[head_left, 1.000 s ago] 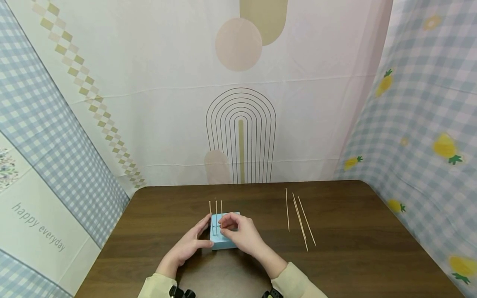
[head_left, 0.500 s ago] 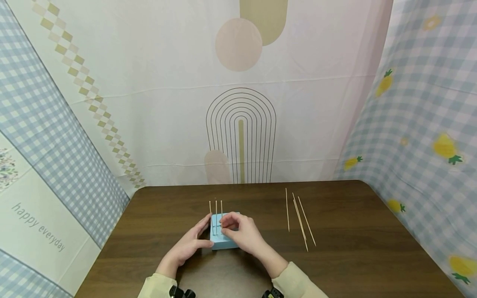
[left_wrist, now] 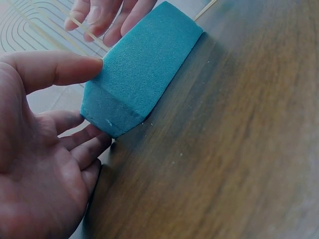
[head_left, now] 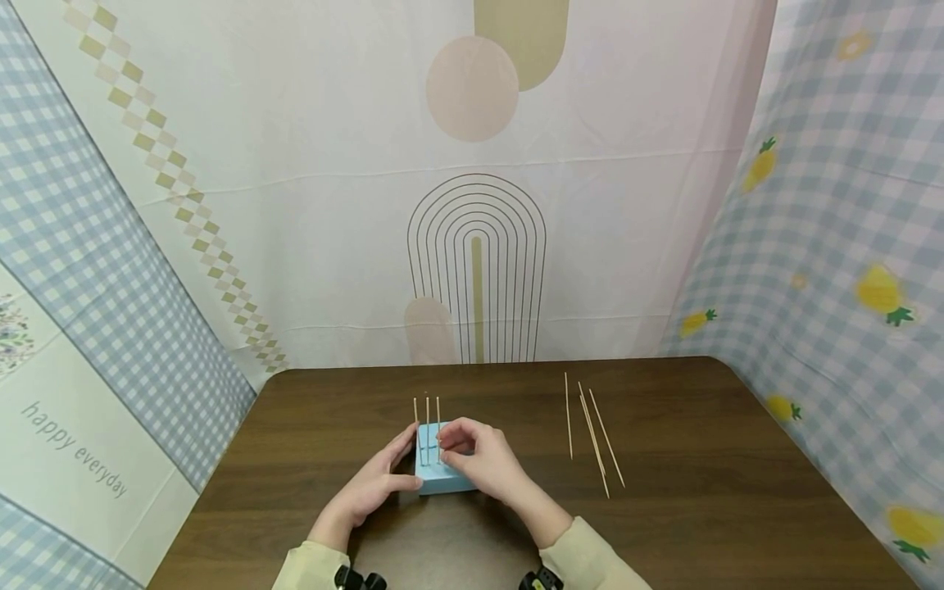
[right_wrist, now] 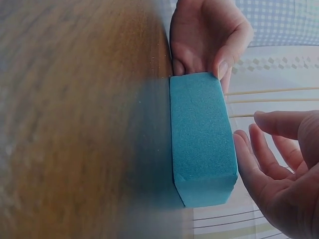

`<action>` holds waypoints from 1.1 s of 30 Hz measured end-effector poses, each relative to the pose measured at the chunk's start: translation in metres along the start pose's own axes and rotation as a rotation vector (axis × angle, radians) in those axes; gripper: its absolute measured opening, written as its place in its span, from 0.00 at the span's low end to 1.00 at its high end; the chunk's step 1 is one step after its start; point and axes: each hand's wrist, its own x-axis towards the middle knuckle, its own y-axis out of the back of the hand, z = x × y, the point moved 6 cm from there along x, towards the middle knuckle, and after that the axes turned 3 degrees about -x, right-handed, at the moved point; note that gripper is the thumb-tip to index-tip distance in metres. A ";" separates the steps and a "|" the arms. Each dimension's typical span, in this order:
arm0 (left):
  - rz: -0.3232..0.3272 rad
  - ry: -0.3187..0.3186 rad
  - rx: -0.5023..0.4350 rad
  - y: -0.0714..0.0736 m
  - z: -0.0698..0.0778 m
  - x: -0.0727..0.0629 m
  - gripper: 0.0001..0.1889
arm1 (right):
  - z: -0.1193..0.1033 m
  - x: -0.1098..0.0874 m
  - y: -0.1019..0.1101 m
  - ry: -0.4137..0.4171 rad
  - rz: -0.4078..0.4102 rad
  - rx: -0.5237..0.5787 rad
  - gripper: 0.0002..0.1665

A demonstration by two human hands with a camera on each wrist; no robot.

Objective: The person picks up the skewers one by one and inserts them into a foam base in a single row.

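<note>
A light-blue foam block rests on the table with 3 thin wooden sticks upright in a row at its left part. My left hand holds the block's left end, its thumb on the near top edge and its fingers along the far side. My right hand hovers over the block's right part, thumb and fingertips loosely curved just right of the rightmost upright stick. In the right wrist view, that stick runs behind the right thumb, and a gap shows between thumb and fingers.
Several loose wooden sticks lie on the brown table, right of the hands. A patterned cloth hangs behind the table's back edge, and checked cloth hangs on the right side.
My right hand has drawn slightly right, its fingertips coming away from the rightmost upright stick, which now shows lower down. The left hand and block stay put.
</note>
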 end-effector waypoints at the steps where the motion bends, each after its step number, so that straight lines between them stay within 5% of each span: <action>1: -0.002 -0.008 0.006 0.000 0.001 -0.001 0.52 | 0.000 0.000 0.000 -0.001 -0.002 0.001 0.10; 15: 0.008 0.069 -0.008 0.001 -0.003 -0.001 0.53 | -0.004 0.000 0.014 0.036 -0.052 0.044 0.13; 22: 0.002 0.024 -0.018 -0.003 0.005 -0.002 0.52 | 0.006 -0.004 0.049 0.002 0.020 0.094 0.14; 33: -0.010 0.025 -0.037 -0.002 0.007 -0.003 0.51 | 0.048 -0.030 0.119 -0.104 0.030 0.003 0.16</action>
